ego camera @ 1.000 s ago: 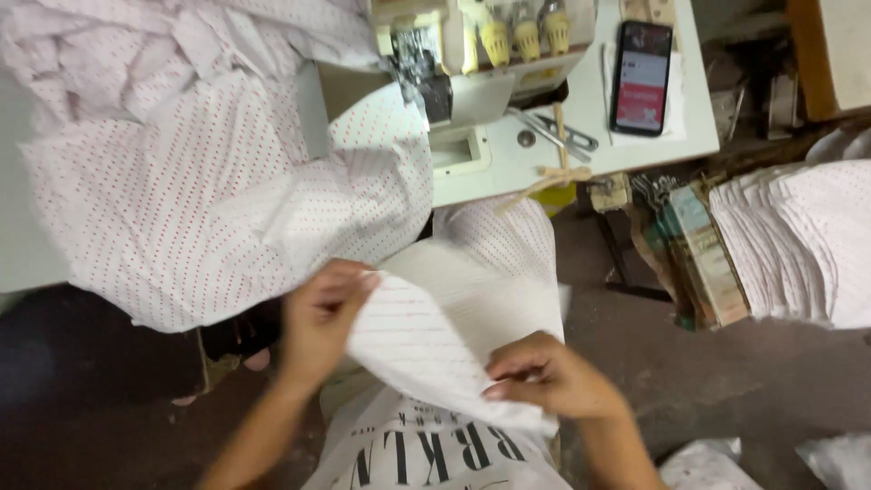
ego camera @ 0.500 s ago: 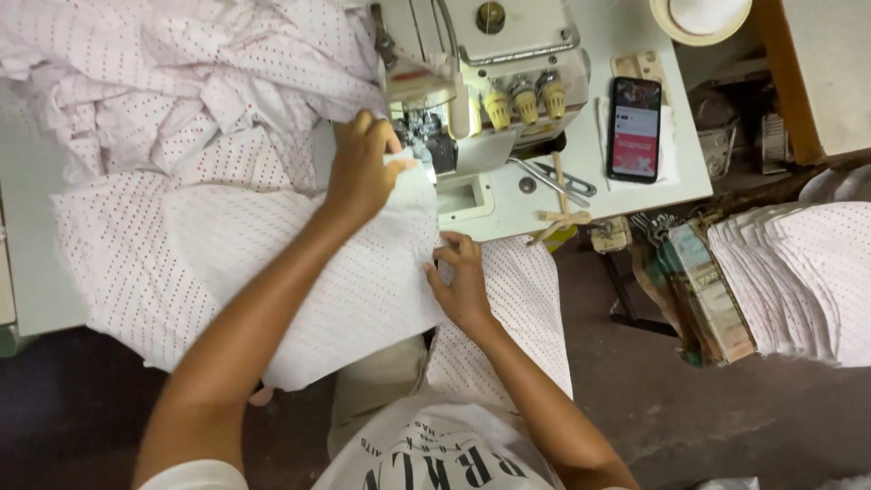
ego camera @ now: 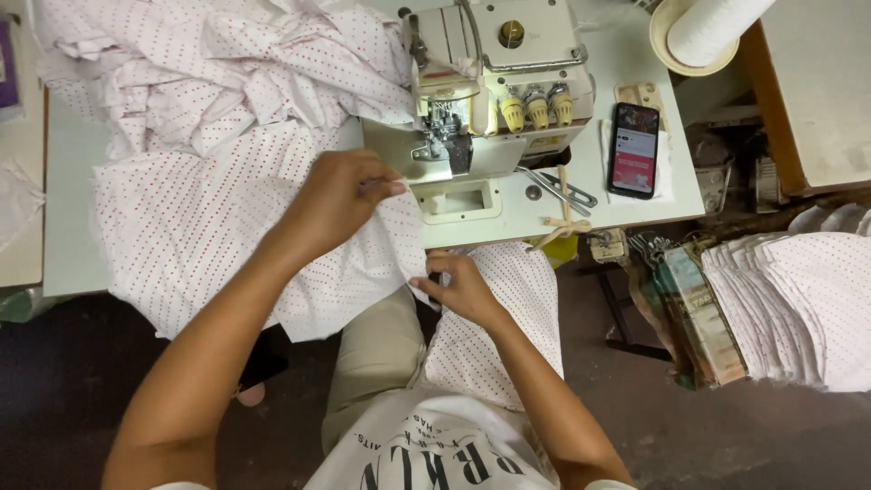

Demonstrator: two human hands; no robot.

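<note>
Now our left hand (ego camera: 340,195) pinches the dotted fabric (ego camera: 218,236) toward the sewing machine (ego camera: 490,82) at one o'clock; our right hand (ego camera: 463,286) grips its edge, seam unstarted.

Phone (ego camera: 635,149), scissors (ego camera: 555,189) — perhaps thread cone (ego camera: 715,27)

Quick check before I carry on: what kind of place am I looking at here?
Probably a garment sewing workshop: an overlock sewing machine on a white table, heaps of dotted fabric, and a stack of cut pieces alongside.

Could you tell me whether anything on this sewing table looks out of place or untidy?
Only the heap of dotted fabric crumpled behind the left hand; the phone and scissors lie flat beside the sewing machine.
</note>
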